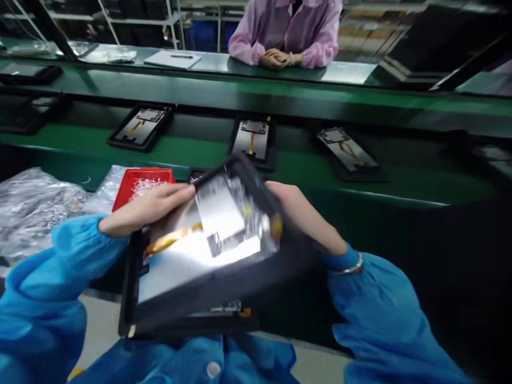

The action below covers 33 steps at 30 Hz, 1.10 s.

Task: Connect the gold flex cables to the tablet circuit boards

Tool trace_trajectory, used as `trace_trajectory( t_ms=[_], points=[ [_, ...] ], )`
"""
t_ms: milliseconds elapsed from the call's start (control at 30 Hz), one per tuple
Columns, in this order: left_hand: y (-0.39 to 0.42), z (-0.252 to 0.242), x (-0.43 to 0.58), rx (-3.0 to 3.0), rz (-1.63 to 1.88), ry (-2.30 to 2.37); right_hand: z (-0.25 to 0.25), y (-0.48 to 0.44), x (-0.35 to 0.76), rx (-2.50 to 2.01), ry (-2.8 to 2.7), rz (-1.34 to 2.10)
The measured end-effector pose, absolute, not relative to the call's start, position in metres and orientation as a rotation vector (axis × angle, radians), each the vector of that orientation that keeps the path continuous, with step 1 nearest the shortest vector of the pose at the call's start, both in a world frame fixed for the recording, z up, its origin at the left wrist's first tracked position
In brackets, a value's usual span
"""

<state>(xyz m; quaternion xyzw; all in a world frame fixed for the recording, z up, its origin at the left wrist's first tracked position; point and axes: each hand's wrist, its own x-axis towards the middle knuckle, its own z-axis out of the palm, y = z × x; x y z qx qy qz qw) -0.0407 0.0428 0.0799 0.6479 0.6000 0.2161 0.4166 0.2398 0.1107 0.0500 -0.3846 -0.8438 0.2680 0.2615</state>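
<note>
Both my hands hold up a tilted, motion-blurred black-framed display panel [208, 240] over the belt's front edge. It has a silver shielding sheet [220, 208] and an amber flex cable [172, 240] on its glare-lit back. My left hand [148, 209] grips its left edge, with the fingers across the back. My right hand [300, 213] holds the right edge. A second black frame [224, 320] seems to lie under the panel, with a small connector showing, though I cannot tell whether it is separate. A metal bracelet circles my right wrist.
Several similar black-framed panels [253, 141] lie on the green conveyor belt [188, 149]. A red tray [142, 186] holds clear packing, beside crumpled plastic bags [36, 208]. Across the belt, a co-worker in a pink smock [284, 37] rests clasped hands [276, 58] on a bench, near a notepad [173, 58].
</note>
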Motion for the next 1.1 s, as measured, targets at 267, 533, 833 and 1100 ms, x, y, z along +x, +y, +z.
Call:
trace_trajectory(
  t_ms=[267, 533, 833, 1100],
  points=[
    [0.003, 0.027, -0.023, 2.093, 0.231, 1.286, 0.040, 0.127, 0.219, -1.483, -2.467, 0.829],
    [0.023, 0.028, -0.018, 2.403, 0.353, 1.089, 0.021, 0.105, 0.225, -1.732, -2.353, 0.917],
    [0.039, 0.027, -0.016, 2.496, 0.462, 1.092, 0.027, 0.100, 0.250, -1.663, -2.310, 0.732],
    [0.040, 0.024, -0.012, 2.526, 0.496, 1.075, 0.019, 0.088, 0.254, -1.430, -2.815, 0.326]
  ],
)
